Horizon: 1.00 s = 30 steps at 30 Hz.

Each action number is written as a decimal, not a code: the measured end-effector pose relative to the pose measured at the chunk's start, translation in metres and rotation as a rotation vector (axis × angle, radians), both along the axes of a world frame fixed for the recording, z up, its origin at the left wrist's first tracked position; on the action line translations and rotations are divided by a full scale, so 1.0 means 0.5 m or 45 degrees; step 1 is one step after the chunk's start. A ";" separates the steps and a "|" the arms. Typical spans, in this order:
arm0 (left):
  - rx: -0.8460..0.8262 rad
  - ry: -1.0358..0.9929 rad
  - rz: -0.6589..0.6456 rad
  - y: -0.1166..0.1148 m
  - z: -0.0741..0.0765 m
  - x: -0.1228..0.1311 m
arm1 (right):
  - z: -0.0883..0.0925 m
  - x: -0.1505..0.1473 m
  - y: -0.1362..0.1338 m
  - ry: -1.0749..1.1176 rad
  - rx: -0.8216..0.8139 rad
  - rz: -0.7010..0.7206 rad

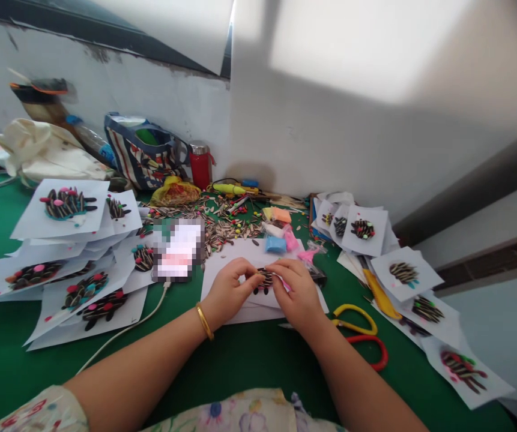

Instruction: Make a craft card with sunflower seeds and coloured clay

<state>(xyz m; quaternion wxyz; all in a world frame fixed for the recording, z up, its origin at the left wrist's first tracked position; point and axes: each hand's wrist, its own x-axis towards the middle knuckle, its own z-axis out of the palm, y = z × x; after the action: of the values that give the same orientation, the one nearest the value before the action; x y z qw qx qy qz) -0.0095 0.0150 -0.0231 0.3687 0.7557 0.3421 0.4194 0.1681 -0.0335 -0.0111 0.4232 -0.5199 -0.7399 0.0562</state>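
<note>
On white paper (217, 273) in front of me lies a small figure of dark striped sunflower seeds (265, 281). Both hands meet over it. My left hand (233, 291), with a gold bangle on its wrist, has thumb and index finger pinched together at the figure's upper left. My right hand (298, 293) is curled at the figure's right side, its fingertips touching or nearly touching it. Anything between the fingertips is too small to make out. Behind the hands are a blue clay packet (275, 244) and pink clay (290, 239).
Finished seed pictures on paper are stacked at left (66, 231) and right (402, 273). Scissors (368, 348) lie by my right forearm, a yellow-handled cutter (380, 294) beyond. A phone (179, 249) with a cable, loose seeds (226, 225), a red flask (200, 168) and bags stand behind.
</note>
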 end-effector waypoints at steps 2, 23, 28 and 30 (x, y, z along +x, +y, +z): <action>0.003 -0.002 0.036 -0.003 0.002 0.000 | -0.001 0.000 0.000 0.002 0.002 0.005; -0.017 0.026 0.048 -0.003 0.005 0.001 | -0.001 0.000 -0.001 0.015 -0.002 0.009; 0.016 0.042 0.039 -0.002 0.001 0.002 | -0.001 0.000 -0.001 0.022 0.008 0.014; 0.000 0.056 -0.002 -0.001 -0.001 0.001 | 0.000 -0.001 -0.001 0.029 0.014 0.037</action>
<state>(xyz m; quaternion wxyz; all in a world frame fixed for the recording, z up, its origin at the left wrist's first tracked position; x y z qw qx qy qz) -0.0090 0.0146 -0.0237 0.3614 0.7651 0.3494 0.4025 0.1678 -0.0342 -0.0113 0.4336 -0.5059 -0.7429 0.0641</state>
